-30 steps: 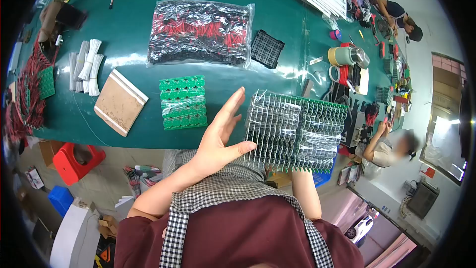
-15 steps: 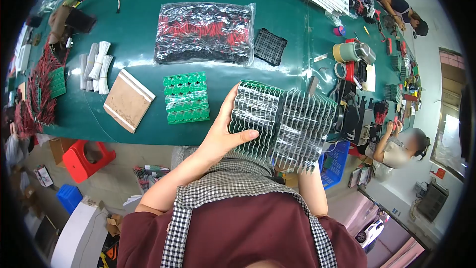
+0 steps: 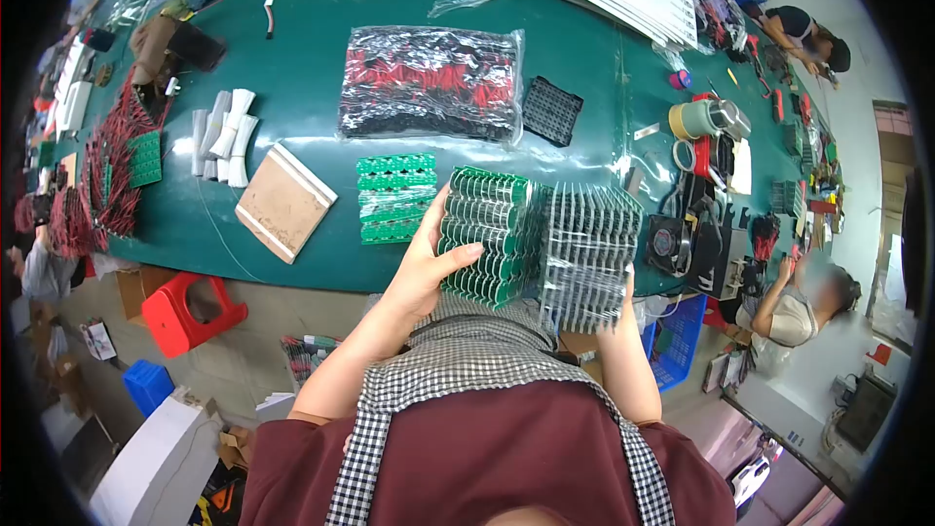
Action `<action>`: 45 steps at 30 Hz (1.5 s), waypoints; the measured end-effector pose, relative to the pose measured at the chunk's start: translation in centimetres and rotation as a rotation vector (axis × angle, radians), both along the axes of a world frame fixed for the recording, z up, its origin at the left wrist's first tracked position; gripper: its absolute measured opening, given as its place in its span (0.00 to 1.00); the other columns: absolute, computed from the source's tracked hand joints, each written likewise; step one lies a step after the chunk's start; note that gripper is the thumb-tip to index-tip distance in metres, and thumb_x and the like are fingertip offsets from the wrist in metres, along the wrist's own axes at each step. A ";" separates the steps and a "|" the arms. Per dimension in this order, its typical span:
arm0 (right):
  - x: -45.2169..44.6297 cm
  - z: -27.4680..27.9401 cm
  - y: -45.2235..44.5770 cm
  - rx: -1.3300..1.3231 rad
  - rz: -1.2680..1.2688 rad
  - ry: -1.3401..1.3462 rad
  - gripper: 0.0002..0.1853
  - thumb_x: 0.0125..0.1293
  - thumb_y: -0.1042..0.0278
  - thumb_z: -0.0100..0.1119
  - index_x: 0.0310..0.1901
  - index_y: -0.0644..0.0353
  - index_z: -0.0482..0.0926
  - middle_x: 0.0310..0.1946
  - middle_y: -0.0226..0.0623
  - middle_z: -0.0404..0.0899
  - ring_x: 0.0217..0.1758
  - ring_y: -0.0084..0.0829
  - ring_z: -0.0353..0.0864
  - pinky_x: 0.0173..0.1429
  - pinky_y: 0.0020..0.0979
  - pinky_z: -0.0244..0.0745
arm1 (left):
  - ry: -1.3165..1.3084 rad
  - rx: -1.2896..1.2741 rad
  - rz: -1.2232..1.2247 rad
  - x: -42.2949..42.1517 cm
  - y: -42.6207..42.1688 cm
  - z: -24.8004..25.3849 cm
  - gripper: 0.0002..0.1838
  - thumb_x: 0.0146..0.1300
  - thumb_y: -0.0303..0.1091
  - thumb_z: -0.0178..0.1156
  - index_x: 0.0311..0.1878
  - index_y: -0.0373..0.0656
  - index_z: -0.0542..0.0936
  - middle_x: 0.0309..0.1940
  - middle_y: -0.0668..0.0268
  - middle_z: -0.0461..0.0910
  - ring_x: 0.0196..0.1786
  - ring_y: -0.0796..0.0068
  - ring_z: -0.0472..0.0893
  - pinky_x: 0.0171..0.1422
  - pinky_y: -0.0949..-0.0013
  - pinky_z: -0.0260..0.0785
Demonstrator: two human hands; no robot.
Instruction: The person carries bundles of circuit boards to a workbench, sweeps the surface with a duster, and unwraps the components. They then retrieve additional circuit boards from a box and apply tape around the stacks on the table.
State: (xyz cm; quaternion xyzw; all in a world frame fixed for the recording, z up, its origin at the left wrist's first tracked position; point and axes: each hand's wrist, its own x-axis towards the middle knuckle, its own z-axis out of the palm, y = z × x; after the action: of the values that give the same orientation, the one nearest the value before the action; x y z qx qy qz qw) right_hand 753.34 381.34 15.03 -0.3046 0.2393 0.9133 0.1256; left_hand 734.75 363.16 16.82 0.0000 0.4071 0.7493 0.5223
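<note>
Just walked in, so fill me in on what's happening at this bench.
A person is handling two stacks of green circuit boards at the near edge of the green table. The left hand grips the left stack, thumb across its front. The right hand is at the right stack, mostly hidden, so its grip is unclear. Beyond them lie a flat batch of boards and a clear bag of red and black wires.
</note>
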 end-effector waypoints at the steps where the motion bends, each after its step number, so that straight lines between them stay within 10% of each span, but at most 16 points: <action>1: 0.7 -1.3 0.1 0.312 0.150 0.027 0.27 0.51 0.55 0.64 0.51 0.62 0.74 0.49 0.44 0.76 0.50 0.42 0.76 0.56 0.46 0.71 | -0.016 0.009 -0.002 -0.1 -0.4 -0.1 0.48 0.49 0.28 0.65 0.69 0.39 0.47 0.63 0.59 0.59 0.63 0.68 0.63 0.66 0.66 0.56; 6: 0.1 -1.9 -1.2 0.749 0.505 -0.284 0.23 0.67 0.53 0.42 0.58 0.57 0.65 0.54 0.39 0.70 0.47 0.39 0.74 0.48 0.47 0.73 | -0.082 0.027 0.027 -0.1 -3.4 -2.0 0.47 0.47 0.30 0.64 0.69 0.40 0.48 0.61 0.60 0.62 0.62 0.68 0.65 0.65 0.66 0.57; 13: 2.0 -6.1 -0.2 0.468 0.469 -0.169 0.30 0.53 0.47 0.61 0.53 0.59 0.71 0.51 0.45 0.74 0.51 0.43 0.75 0.52 0.49 0.73 | -0.203 0.037 0.202 -1.3 -11.3 -4.6 0.47 0.39 0.29 0.64 0.67 0.40 0.54 0.59 0.57 0.65 0.60 0.61 0.68 0.64 0.59 0.62; 20: -6.1 -13.1 0.2 1.249 0.525 -0.484 0.30 0.61 0.67 0.57 0.63 0.65 0.58 0.55 0.40 0.69 0.57 0.31 0.69 0.60 0.30 0.64 | -0.258 0.370 0.244 -1.7 -18.0 -10.6 0.52 0.37 0.32 0.68 0.67 0.39 0.51 0.59 0.53 0.64 0.59 0.58 0.69 0.63 0.54 0.62; 23: -8.7 -15.1 -1.2 1.362 0.533 -0.580 0.34 0.61 0.67 0.58 0.65 0.67 0.54 0.56 0.42 0.67 0.59 0.31 0.67 0.62 0.30 0.61 | -0.294 0.107 0.475 -1.7 -12.4 -3.0 0.15 0.67 0.42 0.45 0.49 0.42 0.72 0.42 0.64 0.76 0.42 0.71 0.77 0.47 0.70 0.73; 28: -8.8 -17.1 -1.2 1.420 0.611 -0.512 0.34 0.61 0.63 0.58 0.64 0.67 0.55 0.58 0.46 0.65 0.60 0.33 0.66 0.62 0.31 0.60 | -0.390 0.140 0.451 -1.6 -11.9 -2.3 0.15 0.67 0.42 0.46 0.48 0.43 0.73 0.40 0.64 0.76 0.41 0.73 0.77 0.46 0.69 0.74; 31: -9.2 -15.2 0.0 1.804 0.826 -0.755 0.29 0.61 0.62 0.58 0.61 0.65 0.62 0.56 0.44 0.67 0.58 0.31 0.68 0.61 0.31 0.62 | -0.236 0.378 0.163 -1.5 -14.8 -7.8 0.58 0.30 0.34 0.71 0.67 0.35 0.50 0.63 0.54 0.60 0.64 0.61 0.64 0.66 0.64 0.56; 33: -10.4 -10.7 0.6 2.171 0.757 -0.916 0.24 0.61 0.63 0.58 0.57 0.63 0.68 0.53 0.41 0.71 0.56 0.30 0.69 0.59 0.30 0.63 | -0.207 0.465 0.099 -1.9 -13.4 -6.3 0.58 0.29 0.35 0.72 0.67 0.34 0.51 0.62 0.54 0.61 0.63 0.62 0.64 0.67 0.65 0.54; 37: -14.4 4.9 -3.2 1.553 0.873 0.222 0.18 0.63 0.63 0.53 0.50 0.65 0.74 0.47 0.38 0.75 0.52 0.28 0.72 0.53 0.29 0.67 | -0.145 0.281 -0.107 -2.8 -12.3 -3.3 0.59 0.28 0.38 0.73 0.66 0.30 0.52 0.62 0.55 0.61 0.64 0.65 0.63 0.68 0.67 0.50; 45: -15.8 8.5 -5.0 1.825 1.084 0.494 0.15 0.59 0.64 0.60 0.45 0.63 0.78 0.37 0.34 0.77 0.42 0.22 0.74 0.45 0.25 0.71 | 0.006 0.227 -0.285 -3.6 -10.6 -0.2 0.58 0.30 0.43 0.76 0.64 0.30 0.55 0.59 0.59 0.64 0.62 0.71 0.63 0.66 0.69 0.51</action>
State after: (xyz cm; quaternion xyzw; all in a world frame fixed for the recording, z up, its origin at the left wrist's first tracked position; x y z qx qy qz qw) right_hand 737.54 376.31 23.57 0.0302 -0.6764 0.7168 -0.1666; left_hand 731.11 352.56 16.61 0.1190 0.3176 0.7086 0.6188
